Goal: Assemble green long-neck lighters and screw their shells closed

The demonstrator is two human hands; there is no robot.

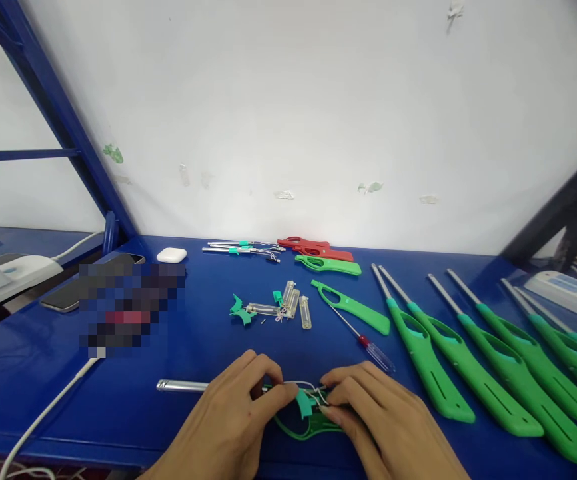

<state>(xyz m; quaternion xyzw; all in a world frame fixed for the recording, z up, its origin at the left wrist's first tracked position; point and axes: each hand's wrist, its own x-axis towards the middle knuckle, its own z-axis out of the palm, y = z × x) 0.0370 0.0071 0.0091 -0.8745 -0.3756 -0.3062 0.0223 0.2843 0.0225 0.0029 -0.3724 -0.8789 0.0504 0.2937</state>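
Observation:
A long-necked gas lighter [313, 427] lies opened at the table's front, its green shell showing below my hands. Its metal tube [182, 385] points out to the left. My left hand [241, 400] grips the lighter where tube and handle meet, with fingertips by the teal trigger [305, 403]. At the handle end, my right hand [368, 407] is closed, fingertips pressed together on the inner parts beside the thin white wires [313, 387]. Exactly which small piece is between those fingertips is hidden.
Several assembled green lighters [433, 360] lie at right. A screwdriver [373, 350] rests by a green half shell [353, 310]. Clear fuel tanks [305, 313], teal triggers [241, 311], red shells [318, 250] and wired tubes [233, 251] lie farther back. A phone [68, 293] is left.

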